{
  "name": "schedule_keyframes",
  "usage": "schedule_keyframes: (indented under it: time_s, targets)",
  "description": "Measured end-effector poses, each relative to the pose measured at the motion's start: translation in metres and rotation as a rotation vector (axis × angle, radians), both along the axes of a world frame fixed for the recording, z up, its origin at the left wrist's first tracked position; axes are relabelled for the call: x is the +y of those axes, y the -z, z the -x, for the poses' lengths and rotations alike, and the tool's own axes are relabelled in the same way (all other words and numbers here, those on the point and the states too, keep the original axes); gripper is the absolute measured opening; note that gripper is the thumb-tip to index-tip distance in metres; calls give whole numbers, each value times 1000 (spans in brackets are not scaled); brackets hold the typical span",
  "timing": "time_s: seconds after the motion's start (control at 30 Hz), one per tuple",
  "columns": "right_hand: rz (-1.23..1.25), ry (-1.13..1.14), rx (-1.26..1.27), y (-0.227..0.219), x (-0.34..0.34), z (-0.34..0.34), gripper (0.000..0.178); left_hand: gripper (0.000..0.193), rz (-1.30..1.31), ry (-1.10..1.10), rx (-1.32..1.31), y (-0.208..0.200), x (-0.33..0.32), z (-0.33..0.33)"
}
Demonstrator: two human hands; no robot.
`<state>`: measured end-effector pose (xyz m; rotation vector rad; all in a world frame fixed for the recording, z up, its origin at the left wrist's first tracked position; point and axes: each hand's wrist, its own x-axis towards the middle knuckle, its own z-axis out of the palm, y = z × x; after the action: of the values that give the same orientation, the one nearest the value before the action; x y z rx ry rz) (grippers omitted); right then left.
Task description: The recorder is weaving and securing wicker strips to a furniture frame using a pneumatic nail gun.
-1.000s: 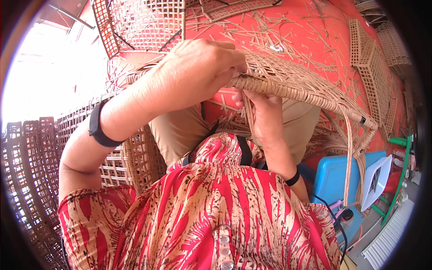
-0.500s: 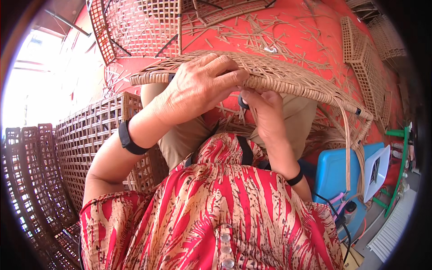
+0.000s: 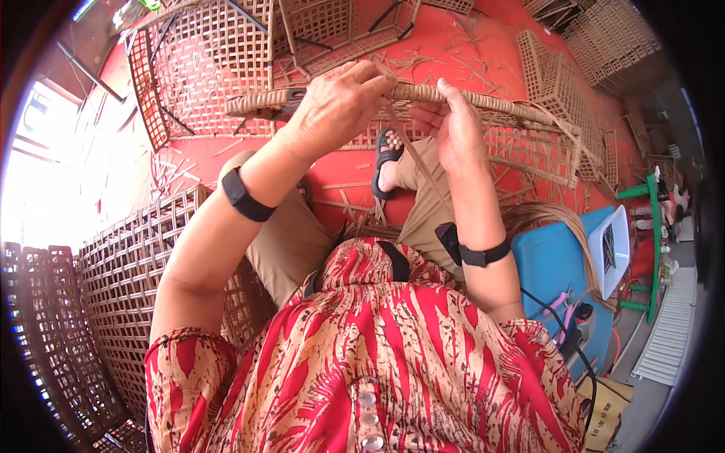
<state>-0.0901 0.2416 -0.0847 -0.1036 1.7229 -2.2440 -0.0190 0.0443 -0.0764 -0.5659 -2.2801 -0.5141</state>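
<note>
A woven wicker panel [image 3: 513,113] with a wrapped rim is raised in front of me, tipped so that its edge faces me. My left hand [image 3: 340,102] is closed over this rim, left of its middle, fingertips pressed on the wrapping. A loose brown wicker strip [image 3: 415,155] hangs from the rim beside those fingertips and slants down over my right knee. My right hand [image 3: 459,136] is at the rim just to the right. Its thumb lies up across the edge and its fingers curl below, with the rim between them.
Woven baskets stand at my left [image 3: 143,264], and open-weave frames [image 3: 204,68] lie ahead. More wicker pieces [image 3: 566,90] sit far right. Cut strips litter the red floor [image 3: 340,177]. Beside my right arm is a blue stool [image 3: 559,257] with a white tray [image 3: 610,241].
The panel and both hands have risen away from my body, and the panel is tipped more edge-on. My right hand has opened its thumb upward. A sandalled foot now shows below.
</note>
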Motion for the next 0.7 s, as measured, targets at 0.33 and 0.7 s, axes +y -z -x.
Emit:
schedule_keyframes:
  time_s: [0.33,0.7]
  targets:
    - [32,7,-54,2,48,68,24,26,-26,-235,-68,9,82,28]
    - [120,125,-55,50,67,-19,54,38,-198,146,-647,2,66,-34]
